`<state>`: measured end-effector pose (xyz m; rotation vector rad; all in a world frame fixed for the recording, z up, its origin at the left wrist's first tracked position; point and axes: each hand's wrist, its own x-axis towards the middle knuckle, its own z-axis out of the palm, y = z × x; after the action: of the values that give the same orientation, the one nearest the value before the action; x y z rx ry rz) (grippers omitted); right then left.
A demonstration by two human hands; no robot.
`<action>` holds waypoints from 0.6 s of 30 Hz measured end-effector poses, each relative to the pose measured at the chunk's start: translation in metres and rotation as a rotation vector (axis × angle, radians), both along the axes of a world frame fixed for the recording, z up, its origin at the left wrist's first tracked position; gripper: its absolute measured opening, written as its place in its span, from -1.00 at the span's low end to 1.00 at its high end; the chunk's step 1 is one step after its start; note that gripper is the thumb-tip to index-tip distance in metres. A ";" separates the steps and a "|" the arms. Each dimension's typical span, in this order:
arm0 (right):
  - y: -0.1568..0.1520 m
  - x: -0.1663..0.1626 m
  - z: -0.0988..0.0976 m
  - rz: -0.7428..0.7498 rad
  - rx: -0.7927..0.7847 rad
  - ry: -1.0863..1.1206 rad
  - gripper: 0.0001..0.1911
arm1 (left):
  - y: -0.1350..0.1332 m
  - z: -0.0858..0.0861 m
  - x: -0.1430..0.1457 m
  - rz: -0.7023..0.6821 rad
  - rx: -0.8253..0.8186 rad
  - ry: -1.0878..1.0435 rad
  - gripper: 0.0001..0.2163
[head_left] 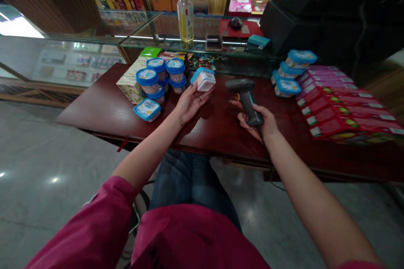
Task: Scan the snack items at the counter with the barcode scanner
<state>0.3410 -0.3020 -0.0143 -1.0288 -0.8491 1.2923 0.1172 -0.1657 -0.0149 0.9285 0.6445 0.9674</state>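
Observation:
My left hand [189, 101] holds a small white tub with a blue lid [203, 80], tipped on its side above the dark red table [104, 111]. My right hand [260, 122] grips the handle of a dark barcode scanner [244, 94], whose head points left toward the tub. A cluster of several blue-lidded tubs [159, 77] stands just left of my left hand. One of them [147, 109] lies apart at the front.
Three more tubs [292, 71] are stacked at the right beside rows of red and pink flat boxes [341, 105]. A glass counter [176, 44] behind carries a bottle [185, 8], a mouse [236, 22] and a black machine [315, 12]. Cartons [131, 80] lie under the tub cluster.

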 end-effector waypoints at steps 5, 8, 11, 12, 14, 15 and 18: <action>0.002 0.008 -0.001 -0.104 0.046 0.087 -0.53 | 0.038 -0.007 0.034 -0.059 0.015 0.006 -0.67; 0.003 0.009 -0.003 -0.123 0.044 0.136 -0.55 | 0.052 -0.018 0.043 -0.054 0.077 0.031 -0.63; 0.004 0.010 -0.005 -0.102 0.040 0.183 -0.55 | 0.056 -0.027 0.042 -0.076 0.155 0.005 -0.49; 0.005 0.010 -0.005 -0.092 0.039 0.201 -0.55 | 0.056 -0.028 0.041 -0.088 0.165 -0.012 -0.46; 0.006 0.010 -0.006 -0.068 0.035 0.221 -0.56 | 0.054 -0.029 0.040 -0.109 0.163 -0.043 -0.41; 0.006 0.009 -0.006 -0.054 0.033 0.220 -0.58 | 0.053 -0.029 0.040 -0.118 0.158 -0.052 -0.40; 0.005 0.009 -0.005 -0.031 0.033 0.195 -0.63 | 0.051 -0.028 0.042 -0.125 0.163 -0.066 -0.45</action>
<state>0.3496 -0.2968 -0.0194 -0.8710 -0.7013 1.3240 0.1597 -0.1144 -0.0428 1.0634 0.4513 0.9444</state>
